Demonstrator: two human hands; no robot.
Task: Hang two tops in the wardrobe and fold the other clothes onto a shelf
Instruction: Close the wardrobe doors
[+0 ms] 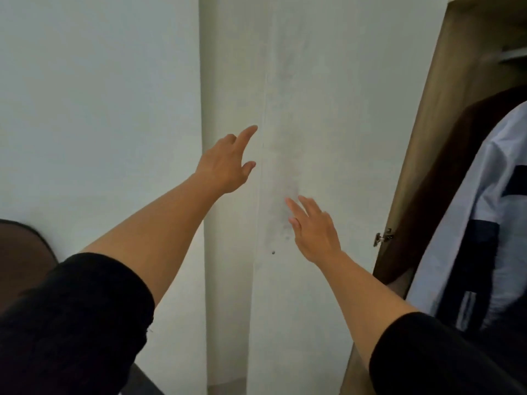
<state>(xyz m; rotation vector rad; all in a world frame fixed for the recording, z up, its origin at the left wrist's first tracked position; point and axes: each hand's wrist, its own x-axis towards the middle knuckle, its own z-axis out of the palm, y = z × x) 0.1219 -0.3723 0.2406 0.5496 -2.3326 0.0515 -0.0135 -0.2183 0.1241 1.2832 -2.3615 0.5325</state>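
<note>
Two bare forearms in pushed-up black sleeves

Both arms wear black long sleeves of a soft, matte, plain fabric, with no print, logo or stripe visible on either. The left sleeve [85, 317] is bunched thick just below the elbow, its cuff edge rolled into a rounded band, and a small loose thread sticks out from the hem on its inner side. The right sleeve [433, 357] ends the same way, in a smooth curved edge partway up the forearm. Below the cuffs the forearms and wrists are uncovered. The left hand [225, 163] and right hand [316, 232] carry no gloves, and no rings, watch or bracelets show.
</note>
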